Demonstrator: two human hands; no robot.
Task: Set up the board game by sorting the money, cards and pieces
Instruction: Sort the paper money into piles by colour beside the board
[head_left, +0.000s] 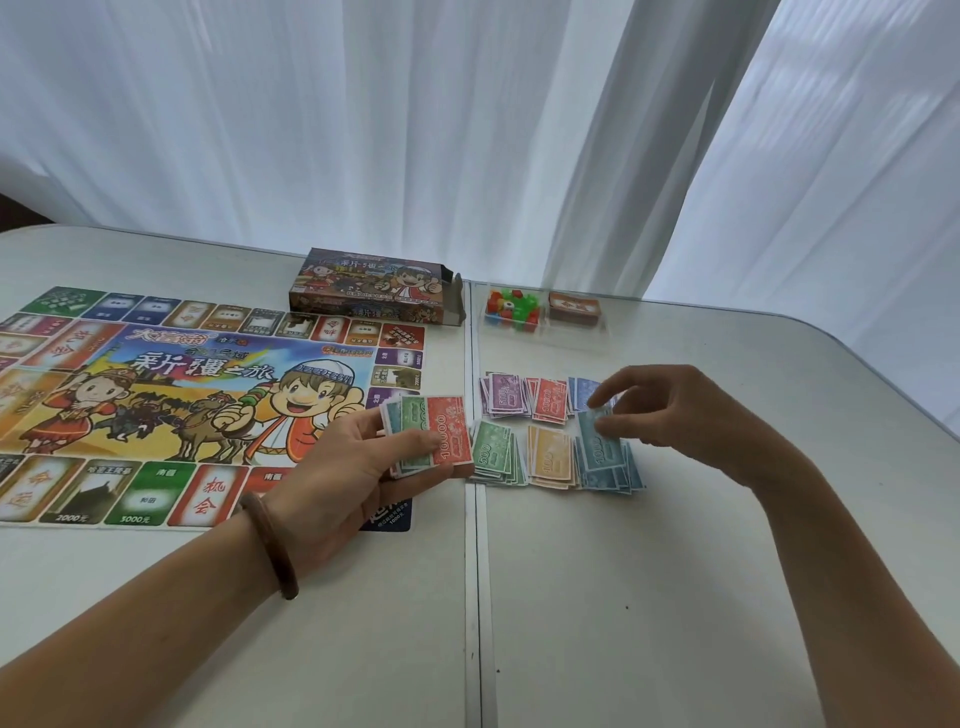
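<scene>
Board (156, 395) lies flat on the left half of the table (675, 597), unfolded and facing the person, so its part of the setup looks done. Behind its far right corner sits the box (371, 286), one end flap open.

At the board's near right corner the left hand (353, 467), a bracelet (270, 545) on its wrist, holds a stack (428, 434) of unsorted money palm up. The thumb presses across the notes, which are fanned so the colours show: a red 10000 on top, green and blue edges behind. That fan seems meant to let each next note be read and peeled off easily.

Just right of the stack, across the table's seam, six piles (550, 457) lie in two rows, one per colour: purple, red and pale blue behind; green, yellow and blue in front. They sit close together and near both hands, so a note travels little.

Over the front right pile the right hand (675, 410) pinches a blue note (597, 436) between thumb and fingertips, its lower end touching that pile. I judge it is being laid with its own kind.

Beyond the piles a clear tray (519, 332) holds the coloured pieces (511, 306) and, seemingly in the next compartment, the brown cards (574, 306), kept apart from the money.
</scene>
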